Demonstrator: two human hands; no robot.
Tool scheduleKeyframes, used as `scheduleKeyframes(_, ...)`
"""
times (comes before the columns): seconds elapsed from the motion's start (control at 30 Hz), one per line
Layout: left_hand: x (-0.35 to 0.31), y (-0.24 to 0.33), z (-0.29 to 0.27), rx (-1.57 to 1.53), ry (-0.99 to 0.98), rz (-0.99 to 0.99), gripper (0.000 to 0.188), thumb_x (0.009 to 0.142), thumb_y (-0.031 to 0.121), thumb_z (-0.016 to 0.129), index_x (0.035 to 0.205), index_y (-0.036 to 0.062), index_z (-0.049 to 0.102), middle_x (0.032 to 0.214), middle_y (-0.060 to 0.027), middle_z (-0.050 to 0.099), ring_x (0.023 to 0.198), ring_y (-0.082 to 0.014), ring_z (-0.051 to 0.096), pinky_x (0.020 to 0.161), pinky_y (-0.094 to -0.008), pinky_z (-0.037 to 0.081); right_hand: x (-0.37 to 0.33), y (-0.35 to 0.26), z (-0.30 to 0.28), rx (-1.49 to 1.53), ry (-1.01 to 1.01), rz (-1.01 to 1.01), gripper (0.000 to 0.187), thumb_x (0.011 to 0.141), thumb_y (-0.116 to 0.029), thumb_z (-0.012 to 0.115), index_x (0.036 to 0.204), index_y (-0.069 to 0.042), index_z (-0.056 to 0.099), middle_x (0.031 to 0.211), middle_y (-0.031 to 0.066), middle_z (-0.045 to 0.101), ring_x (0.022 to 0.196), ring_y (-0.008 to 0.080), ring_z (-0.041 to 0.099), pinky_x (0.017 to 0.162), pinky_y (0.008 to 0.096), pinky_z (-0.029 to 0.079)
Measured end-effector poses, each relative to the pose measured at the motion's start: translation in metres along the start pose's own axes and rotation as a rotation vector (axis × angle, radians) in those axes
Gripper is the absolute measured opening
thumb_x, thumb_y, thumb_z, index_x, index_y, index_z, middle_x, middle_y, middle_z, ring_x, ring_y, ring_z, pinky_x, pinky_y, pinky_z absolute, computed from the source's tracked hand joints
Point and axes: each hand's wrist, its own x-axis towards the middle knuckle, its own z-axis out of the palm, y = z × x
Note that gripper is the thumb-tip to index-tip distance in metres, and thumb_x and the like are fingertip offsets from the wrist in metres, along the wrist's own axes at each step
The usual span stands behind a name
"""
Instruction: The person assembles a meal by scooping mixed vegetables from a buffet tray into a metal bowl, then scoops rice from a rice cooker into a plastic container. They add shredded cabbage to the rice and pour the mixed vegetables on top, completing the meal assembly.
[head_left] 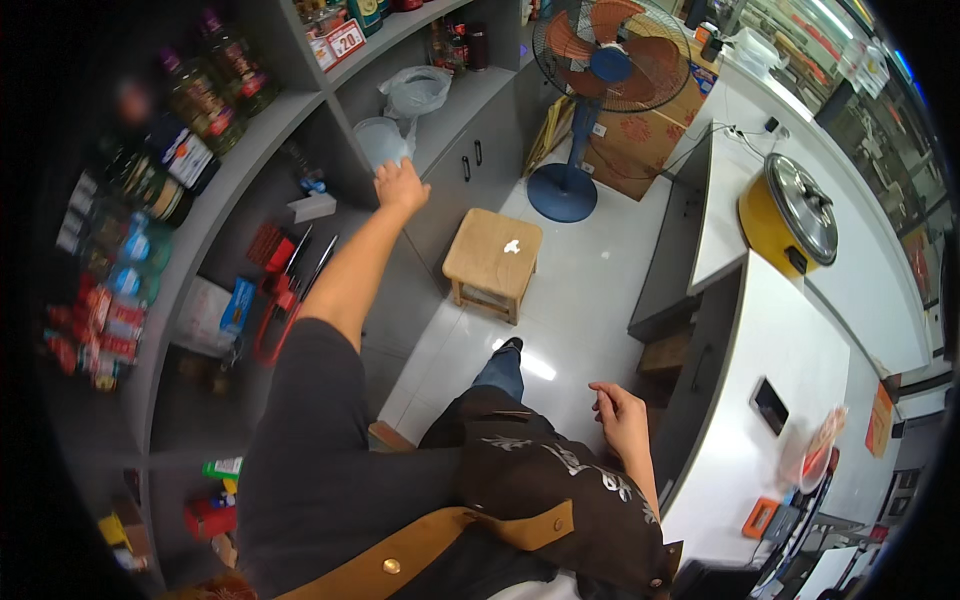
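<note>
My left arm stretches to the grey shelf unit, and my left hand (402, 188) is at the near edge of a translucent plastic tub (378, 138). Its fingers look closed on the rim, partly hidden by the hand itself. Just behind the tub lies a clear plastic bag bundle (418, 93). My right hand (622, 412) hangs low beside the white counter, holding nothing, its index finger out and the others loosely bent.
A wooden stool (492, 250) stands ahead on the tiled floor, with a blue-based standing fan (570, 190) beyond it. Bottles (205, 100) line the left shelves. On the right-hand counter (720, 430) are a yellow cooker (775, 225) and a phone (769, 405).
</note>
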Motion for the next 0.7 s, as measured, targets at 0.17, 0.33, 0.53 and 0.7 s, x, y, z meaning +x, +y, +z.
scheduleKeyframes(0.17, 0.136, -0.001, 0.021, 0.088, 0.017, -0.307, 0.093, 0.067, 0.054, 0.075, 0.140, 0.0138, 0.034, 0.143, -0.0214, 0.033, 0.134, -0.0393, 0.027, 0.107, -0.0520, 0.028, 0.076, -0.016, -0.015, 0.031, 0.074, 0.218, 0.018, 0.093, -0.010, 0.054, 0.101, -0.002, 0.067, 0.066, 0.0086, 0.063, 0.058, 0.0120, 0.061, 0.056, 0.0267, 0.049)
scheduleKeyframes(0.33, 0.223, -0.044, 0.051, 0.017, -0.373, -0.427, 0.111, 0.059, 0.072, 0.071, 0.145, 0.0148, 0.030, 0.149, -0.0188, 0.028, 0.135, -0.0412, 0.029, 0.105, -0.0604, 0.029, 0.133, -0.018, -0.031, -0.007, 0.155, 0.222, 0.017, 0.091, -0.008, 0.054, 0.100, -0.003, 0.067, 0.067, 0.0107, 0.064, 0.058, 0.0169, 0.063, 0.056, 0.0291, 0.050)
scheduleKeyframes(0.53, 0.227, -0.084, 0.067, 0.100, -0.188, -0.699, 0.102, 0.062, 0.064, 0.074, 0.143, 0.0175, 0.034, 0.143, -0.0231, 0.036, 0.130, -0.0399, 0.038, 0.104, -0.0542, 0.035, 0.200, -0.018, -0.050, -0.003, 0.148, 0.229, 0.017, 0.089, -0.012, 0.055, 0.100, -0.007, 0.067, 0.070, 0.0113, 0.065, 0.063, 0.0253, 0.064, 0.062, 0.0352, 0.050)
scheduleKeyframes(0.7, 0.188, 0.035, -0.018, 0.219, 0.100, -0.281, 0.095, 0.067, 0.054, 0.074, 0.144, 0.0171, 0.032, 0.140, -0.0236, 0.034, 0.127, -0.0405, 0.037, 0.104, -0.0508, 0.034, 0.248, 0.002, -0.072, 0.013, 0.189, 0.251, 0.017, 0.088, -0.012, 0.056, 0.100, -0.007, 0.067, 0.071, 0.0116, 0.065, 0.067, 0.0279, 0.064, 0.064, 0.0367, 0.050)
